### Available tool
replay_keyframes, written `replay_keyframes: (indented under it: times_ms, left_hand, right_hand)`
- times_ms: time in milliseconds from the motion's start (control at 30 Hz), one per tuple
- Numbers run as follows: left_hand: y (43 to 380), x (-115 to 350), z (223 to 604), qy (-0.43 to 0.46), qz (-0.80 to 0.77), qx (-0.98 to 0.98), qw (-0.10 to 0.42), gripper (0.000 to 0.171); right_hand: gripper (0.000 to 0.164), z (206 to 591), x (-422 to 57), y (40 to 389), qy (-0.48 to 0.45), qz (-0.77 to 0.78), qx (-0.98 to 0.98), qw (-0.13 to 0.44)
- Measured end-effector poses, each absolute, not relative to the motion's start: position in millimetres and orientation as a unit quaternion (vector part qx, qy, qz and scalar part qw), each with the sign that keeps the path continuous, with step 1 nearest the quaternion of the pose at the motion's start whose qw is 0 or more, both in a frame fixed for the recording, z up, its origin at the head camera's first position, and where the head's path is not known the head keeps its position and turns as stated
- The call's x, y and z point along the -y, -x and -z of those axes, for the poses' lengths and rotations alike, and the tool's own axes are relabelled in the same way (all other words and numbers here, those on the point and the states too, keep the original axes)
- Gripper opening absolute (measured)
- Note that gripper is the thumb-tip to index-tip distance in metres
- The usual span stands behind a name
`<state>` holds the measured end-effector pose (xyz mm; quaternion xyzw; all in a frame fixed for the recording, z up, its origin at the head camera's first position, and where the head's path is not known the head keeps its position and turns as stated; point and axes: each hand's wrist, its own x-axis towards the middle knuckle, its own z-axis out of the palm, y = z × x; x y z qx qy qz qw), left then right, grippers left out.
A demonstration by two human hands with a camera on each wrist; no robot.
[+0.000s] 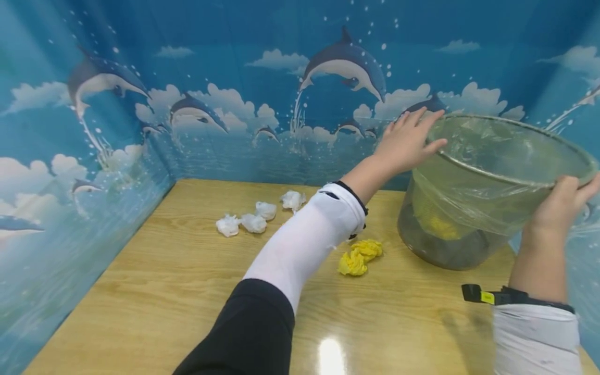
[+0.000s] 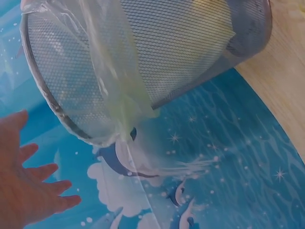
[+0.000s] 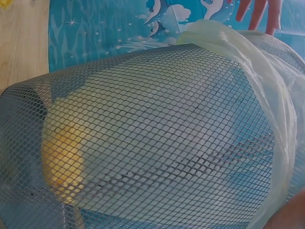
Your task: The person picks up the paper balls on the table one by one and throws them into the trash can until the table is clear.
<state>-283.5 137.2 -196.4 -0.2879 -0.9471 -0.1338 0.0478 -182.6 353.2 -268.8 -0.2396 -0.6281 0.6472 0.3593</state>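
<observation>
Reaching forward over a wood-grained counter (image 1: 197, 291) with both arms, one to each side of a mesh bin (image 1: 475, 250). Standing on the far right part of the counter, the bin's base just in front of a blue dolphin-printed backdrop (image 1: 225, 41). Pinching the near right part of the rim (image 1: 497, 176) with the right grip (image 1: 559, 208), bringing the thumb over the edge. Spreading the fingers of the left grip (image 1: 408, 140) wide at the far left part of the rim, holding nothing; leaving a gap between hand and rim, as seen from the left wrist.

Lining the bin with a thin, greenish see-through liner (image 1: 459, 195), folding over the rim and hanging down outside the mesh. Showing a yellow lump (image 1: 442, 227) through the mesh, low inside the liner.

Lying just left of the bin on the counter, two crumpled yellow pieces (image 1: 360, 258), touching each other. Lying farther left, toward the far edge, four crumpled white pieces (image 1: 253, 223), three of them clustering closely and the rightmost resting a little apart, beside the left arm. Wearing a white sleeve (image 1: 307, 234) on the left forearm, with a black sleeve (image 1: 250, 330) covering the nearer part of that arm. Wearing a black strap (image 1: 511, 297) with a yellow tab around the right wrist.
</observation>
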Motion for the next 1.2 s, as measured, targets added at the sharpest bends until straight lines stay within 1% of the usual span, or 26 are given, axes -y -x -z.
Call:
replay_keyframes:
  times_ms: [467,767,1033,1200]
  left_hand:
    - [291,-91,214,0.277,0.180,0.940,0.084,0.064]
    - [291,-49,232,0.276,0.223,0.931,0.088,0.064]
    - [291,-6,261,0.237,0.225,0.940,0.096,0.064]
    - [293,18,283,0.206,0.247,0.943,0.082,0.064]
  right_hand:
    - [0.064,269,-352,181,0.251,-0.650,0.624,0.353]
    - [0.064,271,-356,183,0.258,-0.660,0.617,0.342]
    - [0.062,273,-354,184,0.264,-0.657,0.621,0.336]
    - [0.061,270,-353,183,0.264,-0.655,0.624,0.334]
